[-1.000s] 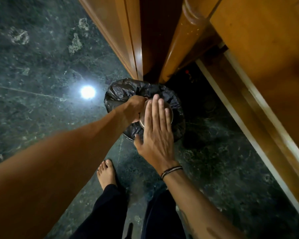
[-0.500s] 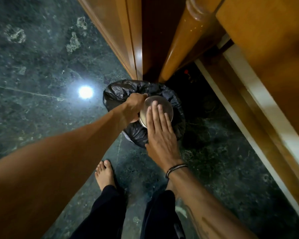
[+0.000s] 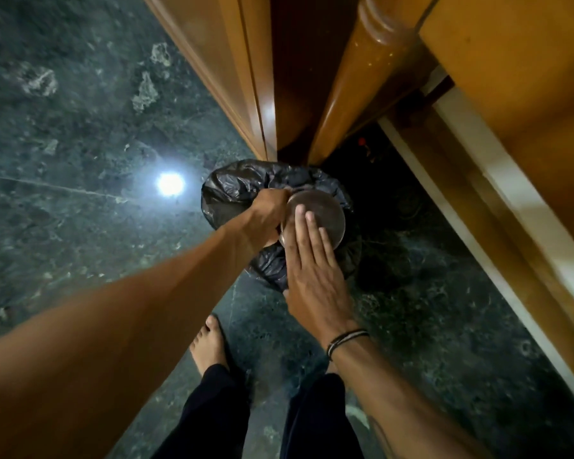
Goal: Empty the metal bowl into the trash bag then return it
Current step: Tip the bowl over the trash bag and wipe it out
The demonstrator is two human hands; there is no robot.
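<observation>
A round metal bowl [image 3: 325, 212] is held upside down over a black trash bag [image 3: 236, 187] that stands on the dark green floor. My left hand [image 3: 267, 217] grips the bowl by its left rim. My right hand [image 3: 312, 263] lies flat, fingers together and straight, with the fingertips against the bowl's upturned bottom. The bag's opening and whatever is under the bowl are hidden by the bowl and both hands.
Wooden furniture [image 3: 232, 77] with a turned leg [image 3: 355, 94] stands just behind the bag. A wooden frame with a white edge [image 3: 497, 180] runs along the right. A light reflects on the marble floor [image 3: 170, 183]. My bare foot [image 3: 209, 342] and dark trousers are below.
My right hand has slid back toward me along the bowl's bottom, uncovering more of it. The left hand keeps its grip on the rim over the bag.
</observation>
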